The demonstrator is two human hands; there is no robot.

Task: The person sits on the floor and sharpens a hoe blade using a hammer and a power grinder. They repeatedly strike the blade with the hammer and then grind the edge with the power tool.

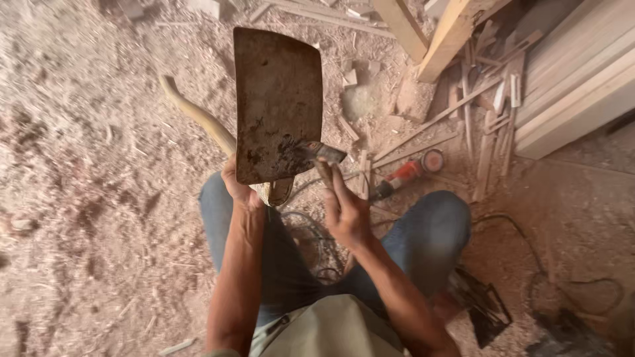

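Your left hand (237,187) is clenched around the neck of a rusty hoe blade (278,102), holding it upright above your knees, its curved wooden handle (198,119) trailing toward the sawdust floor (86,198) on the left. Your right hand (345,215) pinches a small scraper (324,157), its tip touching the blade's lower right corner. An orange angle grinder (407,175) lies near the floor's right side, beside wood offcuts (489,125).

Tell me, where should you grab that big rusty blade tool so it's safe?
Probably by the curved wooden handle, coming from the left side behind the hoe blade. The handle is round and long, so fingers can wrap it. The left hand already holds the tool near the blade's bottom, while the right hand works a small scraper against it.
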